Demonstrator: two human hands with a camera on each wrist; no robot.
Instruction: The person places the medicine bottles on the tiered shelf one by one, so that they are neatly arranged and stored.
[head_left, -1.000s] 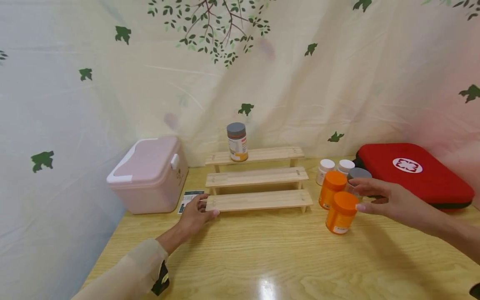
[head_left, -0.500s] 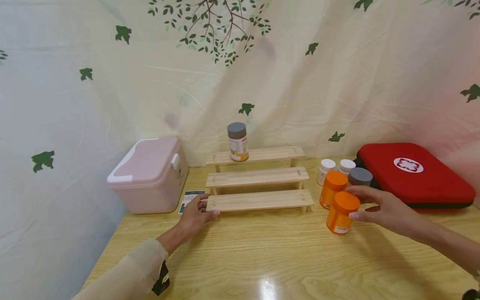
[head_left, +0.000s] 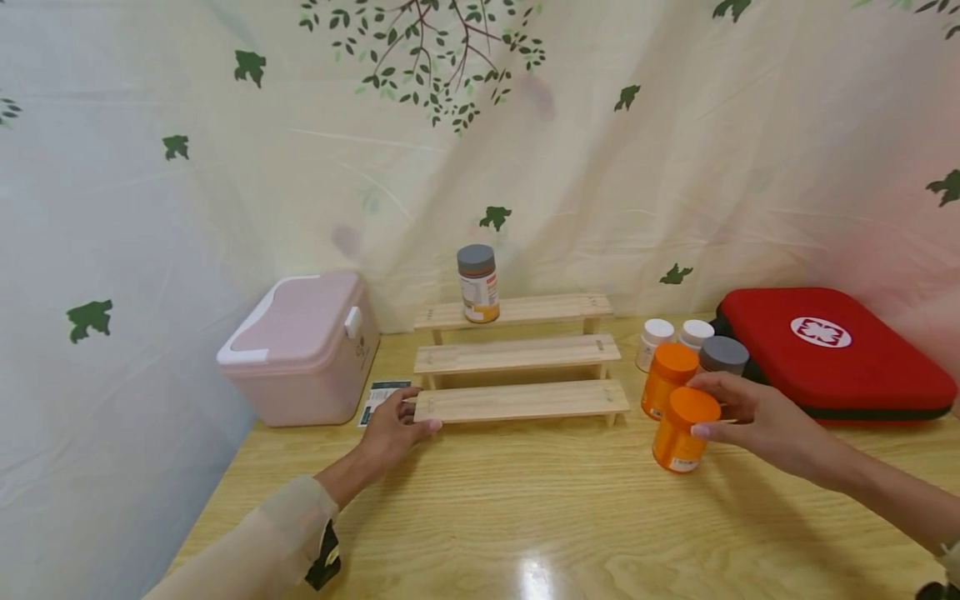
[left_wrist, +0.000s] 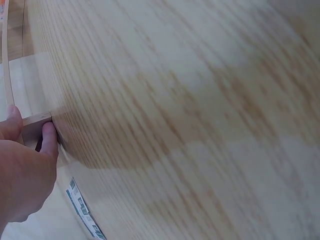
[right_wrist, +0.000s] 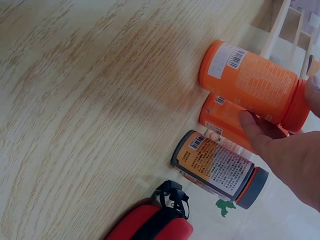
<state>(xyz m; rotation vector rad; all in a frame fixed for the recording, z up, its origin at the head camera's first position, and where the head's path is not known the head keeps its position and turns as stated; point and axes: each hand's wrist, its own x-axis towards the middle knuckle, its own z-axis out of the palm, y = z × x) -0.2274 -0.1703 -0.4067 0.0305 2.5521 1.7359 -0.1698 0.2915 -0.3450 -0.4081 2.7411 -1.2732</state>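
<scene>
In the head view my left hand (head_left: pixel 393 429) pinches the left end of the lowest tier of a three-step wooden rack (head_left: pixel 521 401). The left wrist view shows thumb and fingers (left_wrist: pixel 49 140) at that wooden end. My right hand (head_left: pixel 765 421) holds the nearer orange pill bottle (head_left: pixel 678 437) near its cap, thumb in front and fingers behind. That bottle (right_wrist: pixel 252 82) shows its label and barcode in the right wrist view. Close behind it are a second orange bottle (head_left: pixel 660 392), a grey-capped bottle (head_left: pixel 723 354) and two white bottles (head_left: pixel 654 346).
Another grey-capped bottle (head_left: pixel 478 287) stands on the rack's top tier. A pink lidded box (head_left: pixel 300 358) is at the left, with a printed card (head_left: pixel 382 396) beside it. A red case (head_left: pixel 832 358) lies at the right. A leaf-patterned curtain (head_left: pixel 525 167) hangs behind the table (head_left: pixel 487 508).
My right hand has moved left onto the nearer orange bottle and closed its thumb and fingers around the upper part. The left hand stays at the rack's end.
</scene>
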